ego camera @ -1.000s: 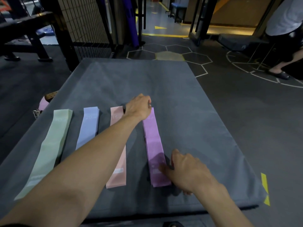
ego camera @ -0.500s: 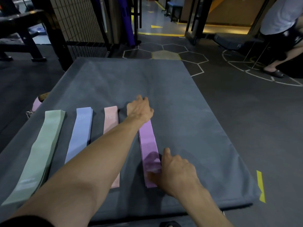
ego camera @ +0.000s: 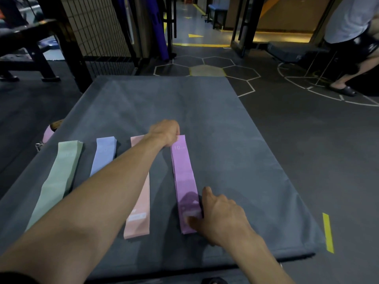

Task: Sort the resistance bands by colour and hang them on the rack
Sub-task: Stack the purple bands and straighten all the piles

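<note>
Several flat resistance bands lie side by side on a grey mat (ego camera: 235, 140): a green band (ego camera: 59, 179), a blue band (ego camera: 104, 154), a pink band (ego camera: 139, 214) and a purple band (ego camera: 184, 181). My left hand (ego camera: 166, 133) reaches across the pink band and grips the far end of the purple band with curled fingers. My right hand (ego camera: 219, 216) pinches the purple band's near end between thumb and fingers. No rack is in view.
A black mesh frame (ego camera: 96, 33) and a bench (ego camera: 30, 48) stand at the back left. A person in dark shorts (ego camera: 352, 48) stands at the far right. A small pink object (ego camera: 48, 134) pokes out beside the mat's left edge. Yellow tape (ego camera: 328, 232) marks the floor.
Both hands stay on the ends of the purple band. The band has straightened and shifted slightly, and the printed far end now shows beside my left hand.
</note>
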A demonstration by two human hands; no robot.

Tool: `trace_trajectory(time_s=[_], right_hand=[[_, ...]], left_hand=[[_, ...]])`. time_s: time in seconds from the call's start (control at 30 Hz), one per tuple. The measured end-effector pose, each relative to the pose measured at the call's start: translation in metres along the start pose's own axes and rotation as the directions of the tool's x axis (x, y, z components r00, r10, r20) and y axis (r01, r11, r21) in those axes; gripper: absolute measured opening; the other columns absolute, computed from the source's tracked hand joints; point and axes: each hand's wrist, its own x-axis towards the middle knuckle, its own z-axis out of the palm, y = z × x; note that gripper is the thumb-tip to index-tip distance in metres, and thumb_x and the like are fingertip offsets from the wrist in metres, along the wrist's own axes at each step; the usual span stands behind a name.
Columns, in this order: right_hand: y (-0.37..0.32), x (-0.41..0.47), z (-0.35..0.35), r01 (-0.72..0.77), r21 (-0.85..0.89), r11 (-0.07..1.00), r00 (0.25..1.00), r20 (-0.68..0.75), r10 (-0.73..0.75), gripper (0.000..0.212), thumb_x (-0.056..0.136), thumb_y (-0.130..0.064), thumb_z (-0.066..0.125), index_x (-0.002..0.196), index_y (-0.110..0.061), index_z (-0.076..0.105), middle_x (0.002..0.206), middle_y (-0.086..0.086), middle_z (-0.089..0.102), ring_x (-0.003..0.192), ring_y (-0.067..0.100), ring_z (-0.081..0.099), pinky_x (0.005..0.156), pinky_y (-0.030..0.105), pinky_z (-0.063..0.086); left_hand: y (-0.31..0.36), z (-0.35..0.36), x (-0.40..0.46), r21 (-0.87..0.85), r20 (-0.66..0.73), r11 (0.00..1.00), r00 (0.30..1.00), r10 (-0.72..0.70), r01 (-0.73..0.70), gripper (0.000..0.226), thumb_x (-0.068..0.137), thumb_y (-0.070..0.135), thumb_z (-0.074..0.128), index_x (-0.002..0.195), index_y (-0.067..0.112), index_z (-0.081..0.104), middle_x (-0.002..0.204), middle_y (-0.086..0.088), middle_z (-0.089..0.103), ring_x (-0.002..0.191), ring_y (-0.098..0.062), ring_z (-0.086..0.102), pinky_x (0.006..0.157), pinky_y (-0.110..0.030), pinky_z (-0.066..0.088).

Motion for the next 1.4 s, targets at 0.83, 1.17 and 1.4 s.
trace_trajectory(time_s=[0.83, 1.17, 1.4], right_hand=[[0.001, 0.005, 0.005, 0.028, -0.022, 0.999, 1.0, -0.014, -0.028, 0.047, 0.096, -0.048, 0.052, 0.128, -0.016, 0.043, 0.129, 0.013, 0.057, 0.119, 0.035, 0.058, 0.087, 0.036, 0.046], [0.014, 0.007, -0.006, -0.065, 0.111, 0.992, 0.997, -0.034, 0.069, 0.041, 0.09, -0.051, 0.056, 0.114, -0.018, 0.061, 0.12, 0.013, 0.067, 0.113, 0.031, 0.063, 0.089, 0.033, 0.049], [0.014, 0.024, -0.001, -0.102, 0.397, 0.912, 0.939, -0.264, 0.22, 0.026, 0.089, -0.041, 0.061, 0.101, -0.021, 0.073, 0.11, 0.015, 0.071, 0.102, 0.037, 0.066, 0.081, 0.034, 0.052]], left_hand=[[-0.014, 0.005, -0.011, -0.068, -0.248, 0.991, 0.964, 0.092, -0.112, 0.019, 0.096, 0.03, 0.061, 0.114, 0.024, 0.061, 0.121, 0.001, 0.056, 0.116, -0.024, 0.051, 0.088, -0.039, 0.047], [-0.02, -0.042, -0.125, -0.198, -0.205, 0.958, 0.965, 0.166, -0.207, 0.003, 0.087, 0.03, 0.072, 0.089, 0.031, 0.072, 0.083, 0.017, 0.068, 0.087, -0.013, 0.068, 0.081, -0.034, 0.056], [-0.004, -0.004, -0.221, -0.15, -0.105, 0.948, 0.958, 0.266, -0.28, 0.018, 0.096, 0.028, 0.063, 0.108, 0.029, 0.076, 0.11, 0.007, 0.072, 0.102, -0.019, 0.063, 0.092, -0.034, 0.05]])
